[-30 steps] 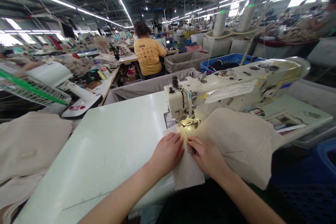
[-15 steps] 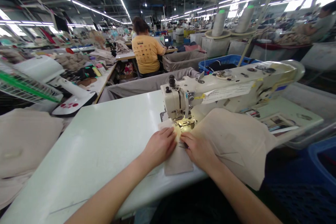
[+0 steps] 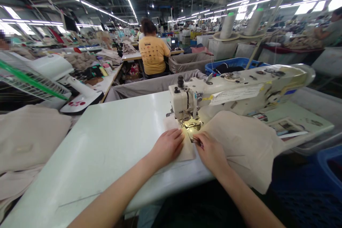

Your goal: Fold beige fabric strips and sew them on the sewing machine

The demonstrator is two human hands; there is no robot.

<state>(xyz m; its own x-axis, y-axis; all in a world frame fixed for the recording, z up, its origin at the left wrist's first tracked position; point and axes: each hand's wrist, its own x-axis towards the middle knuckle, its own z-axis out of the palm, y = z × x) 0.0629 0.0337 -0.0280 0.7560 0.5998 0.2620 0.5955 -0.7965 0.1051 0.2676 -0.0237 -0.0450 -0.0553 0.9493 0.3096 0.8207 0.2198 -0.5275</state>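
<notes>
A beige fabric piece (image 3: 188, 152) lies under the needle area of a white sewing machine (image 3: 180, 103), where a small lamp glows. My left hand (image 3: 169, 146) rests on this piece with its fingers together, pressing it to the pale green table. Just right of the piece, my right hand (image 3: 210, 149) is closed around a small dark metal tool (image 3: 196, 141), which looks like thread snips; its tip points toward the presser foot. Beyond that hand, a larger beige fabric (image 3: 243, 142) spreads over the table's right part and hangs off the front edge.
More beige fabric (image 3: 32, 139) is piled at the left beside a white fan (image 3: 80, 94). Behind the table stand a cloth-lined bin (image 3: 149, 84) and a blue basket (image 3: 213, 67). A person in a yellow shirt (image 3: 153, 55) sits farther back. A blue crate (image 3: 320, 174) is at lower right.
The small fabric piece has moved forward under the machine, with less of it showing toward me. My right hand has come off the piece, and its tool shows more. The view has shifted slightly left.
</notes>
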